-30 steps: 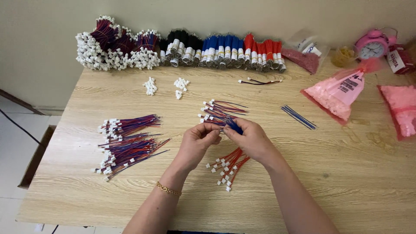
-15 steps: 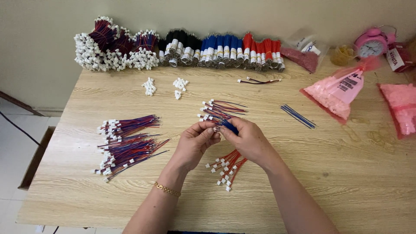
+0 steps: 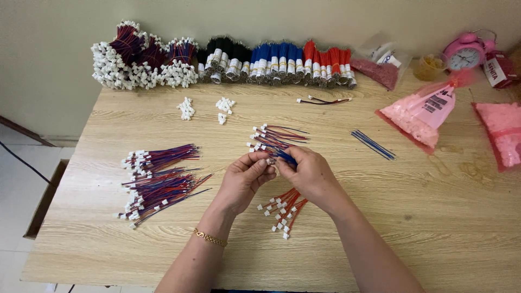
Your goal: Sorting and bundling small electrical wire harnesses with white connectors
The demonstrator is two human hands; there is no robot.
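My left hand point(image 3: 245, 179) and my right hand point(image 3: 306, 172) meet at the middle of the wooden table point(image 3: 434, 228). Between their fingertips is a small white connector point(image 3: 269, 161) joined to a blue wire point(image 3: 286, 157) that runs under my right thumb. Just beyond the hands lies a small bunch of red and blue wires with white connectors point(image 3: 274, 137). Below my right hand lies a loose bunch of red wires with white connectors point(image 3: 282, 209). A gold bracelet point(image 3: 210, 237) sits on my left wrist.
A big pile of finished red-blue wires point(image 3: 154, 179) lies at the left. Two heaps of white connectors point(image 3: 205, 107), loose blue wires point(image 3: 373, 144), pink bags point(image 3: 420, 111) and a pink alarm clock point(image 3: 463, 54) lie further back. Bundled wires point(image 3: 271, 62) line the wall.
The hands stay in the same spot; the fingers have shifted only slightly around the connector and blue wire. Nothing else on the table has moved.
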